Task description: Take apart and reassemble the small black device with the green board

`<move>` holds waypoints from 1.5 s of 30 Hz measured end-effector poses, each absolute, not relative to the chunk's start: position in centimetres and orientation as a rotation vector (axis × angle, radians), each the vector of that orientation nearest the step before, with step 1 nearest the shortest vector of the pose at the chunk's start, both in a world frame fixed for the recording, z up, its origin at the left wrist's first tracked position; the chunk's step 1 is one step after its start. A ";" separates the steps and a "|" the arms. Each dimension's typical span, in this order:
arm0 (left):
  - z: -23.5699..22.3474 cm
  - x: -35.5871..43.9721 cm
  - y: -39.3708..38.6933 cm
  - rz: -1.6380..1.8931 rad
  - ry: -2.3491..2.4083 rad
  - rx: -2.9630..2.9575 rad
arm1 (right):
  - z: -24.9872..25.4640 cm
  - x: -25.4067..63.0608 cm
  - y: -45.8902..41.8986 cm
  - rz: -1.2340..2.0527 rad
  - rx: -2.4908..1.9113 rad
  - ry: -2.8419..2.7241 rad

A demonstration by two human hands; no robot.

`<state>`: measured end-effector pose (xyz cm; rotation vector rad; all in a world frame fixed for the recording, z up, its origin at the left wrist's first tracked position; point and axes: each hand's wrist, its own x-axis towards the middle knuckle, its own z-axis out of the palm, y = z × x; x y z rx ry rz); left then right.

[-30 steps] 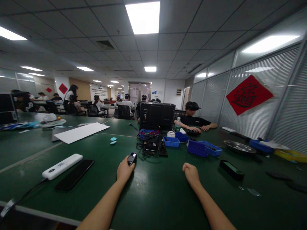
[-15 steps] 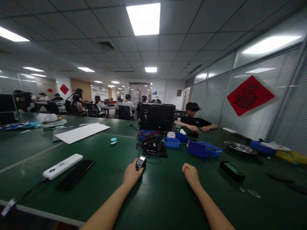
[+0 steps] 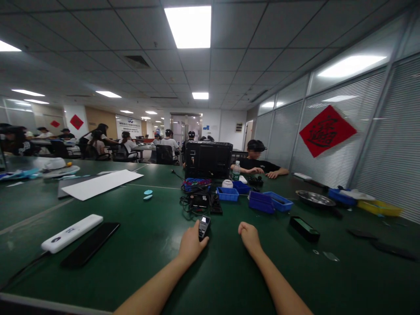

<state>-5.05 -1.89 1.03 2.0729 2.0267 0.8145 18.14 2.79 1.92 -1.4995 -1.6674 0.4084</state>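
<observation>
My left hand (image 3: pixel 190 245) is wrapped round a small black handheld device with a lit screen (image 3: pixel 204 224), holding it just above or on the green table (image 3: pixel 216 280); I cannot tell whether the device touches the surface. My thumb and index finger lie along its sides, and the screen faces up. To the right, my right hand (image 3: pixel 250 238) rests by the tabletop with its fingers curled into a loose fist. Nothing shows in that fist. Beyond the device lie a black box with tangled cables (image 3: pixel 198 200) and a flat black piece (image 3: pixel 215 204).
At left lie a white power strip (image 3: pixel 72 233), a black phone-like slab (image 3: pixel 91 244) and white paper (image 3: pixel 103 183). Blue bins (image 3: pixel 228 194), a baseball (image 3: pixel 227 183), a metal pan (image 3: pixel 315 199) and a black case (image 3: pixel 304 228) stand right. A co-worker (image 3: pixel 257 164) sits behind.
My left hand has moved right with the device, closer to my right hand. The view has turned slightly right. The co-worker's hand has drawn back from a dark object.
</observation>
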 end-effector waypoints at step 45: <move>0.5 1.9 -1.0 0.846 1.387 2.238 | 3.9 22.5 3.0 0.239 -2.317 -1.821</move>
